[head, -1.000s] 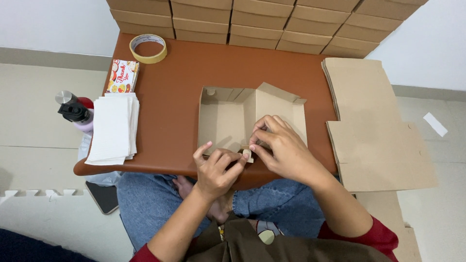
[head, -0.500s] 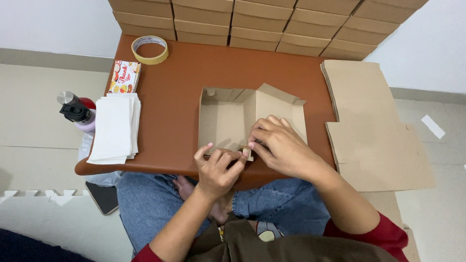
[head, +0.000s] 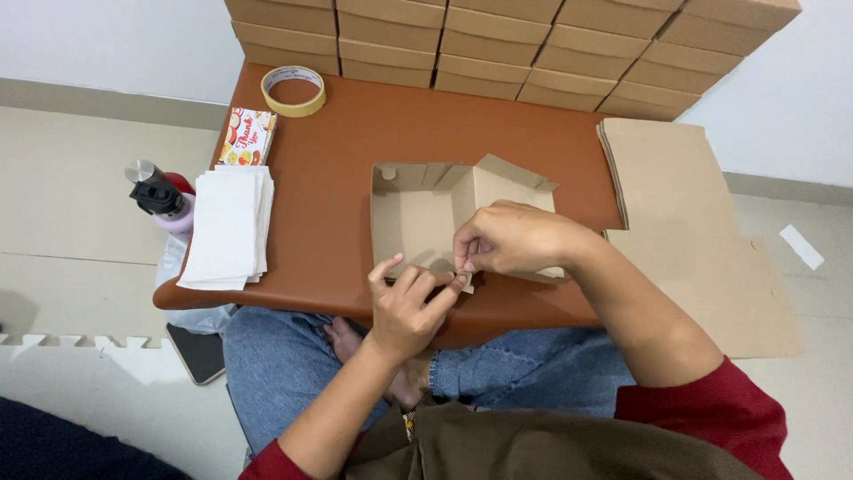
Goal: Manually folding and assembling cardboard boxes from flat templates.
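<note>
A half-folded brown cardboard box [head: 425,213] lies open on the brown table [head: 346,151], its side walls partly raised. My left hand [head: 410,300] grips the box's near edge at the table front, fingers curled on the flap. My right hand [head: 514,240] pinches the same near flap from the right, fingertips meeting the left hand's. The flap itself is mostly hidden under both hands.
A stack of flat cardboard sheets [head: 684,204] lies at the right. Folded boxes [head: 498,44] are piled along the back. A tape roll [head: 293,89], a printed card pack [head: 247,136], a white paper stack [head: 227,227] and a bottle [head: 160,196] sit at the left.
Both hands shifted slightly along the near flap; my right hand closed tighter on it and drew toward the left hand. The box stayed in place.
</note>
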